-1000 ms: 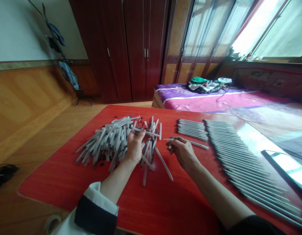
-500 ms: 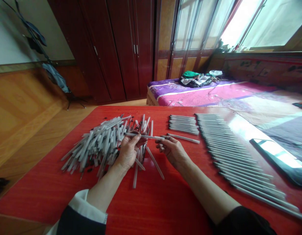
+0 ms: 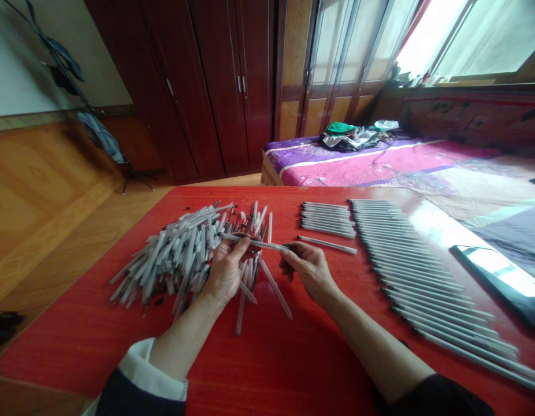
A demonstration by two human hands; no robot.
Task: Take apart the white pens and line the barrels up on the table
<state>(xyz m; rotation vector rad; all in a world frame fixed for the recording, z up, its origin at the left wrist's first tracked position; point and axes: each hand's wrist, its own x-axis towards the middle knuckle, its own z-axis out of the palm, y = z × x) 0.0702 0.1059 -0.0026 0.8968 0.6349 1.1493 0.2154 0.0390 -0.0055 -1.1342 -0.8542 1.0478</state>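
Observation:
A slim translucent pen (image 3: 270, 245) lies almost level between my two hands, above the table. My left hand (image 3: 227, 267) pinches it between thumb and fingers toward its dark-tipped left end. At the other end my right hand (image 3: 308, 267) is closed with thumb and fingertips on the tip, which they cover. Beneath and left of my left hand spreads a loose heap of pen parts (image 3: 181, 254), clear tubes with dark bits among them. One loose clear tube (image 3: 276, 289) lies slanted between my forearms. Beyond my right hand a single pen (image 3: 328, 244) rests on the table.
A short row of pens (image 3: 328, 219) lies at the back of the red table (image 3: 250, 375). Right of it runs a long row of pens (image 3: 423, 277) with dark ends leftward. A phone-like dark device (image 3: 501, 283) lies by the right edge. A bed (image 3: 358, 164) stands behind.
My right hand has turned slightly, and its fingers now cover the pen's right end. My left hand keeps its grip. The whole view has shifted a little.

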